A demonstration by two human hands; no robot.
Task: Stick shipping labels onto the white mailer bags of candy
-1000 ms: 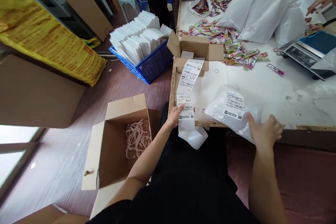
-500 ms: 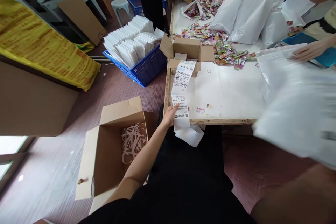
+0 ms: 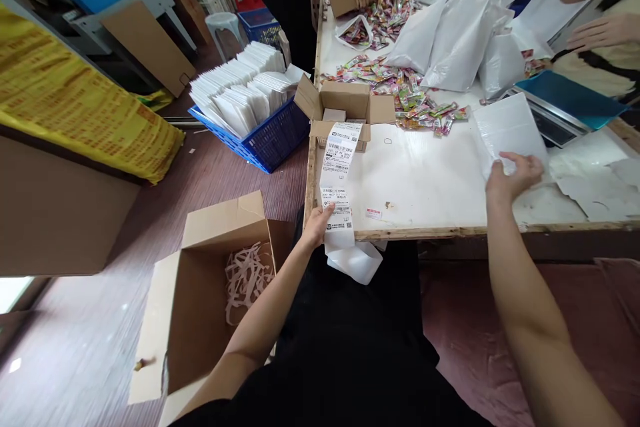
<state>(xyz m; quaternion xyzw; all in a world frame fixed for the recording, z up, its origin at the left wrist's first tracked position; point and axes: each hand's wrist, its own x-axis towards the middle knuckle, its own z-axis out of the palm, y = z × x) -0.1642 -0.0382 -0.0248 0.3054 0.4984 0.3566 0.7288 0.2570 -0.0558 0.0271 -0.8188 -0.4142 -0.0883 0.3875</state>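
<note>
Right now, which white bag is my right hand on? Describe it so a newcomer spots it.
Start at the white table, near its right side beside the scale. The right hand grips a flat white bag, lying alone, unlike the bulging filled bags heaped further back.

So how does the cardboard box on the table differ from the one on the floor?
The table box is smaller and sits on the white table; the floor box is larger and stands beside the person's left arm. The table box feeds a label strip that the left hand pinches; the floor box holds loose paper strips. Both are brown cardboard with flaps open.
</note>
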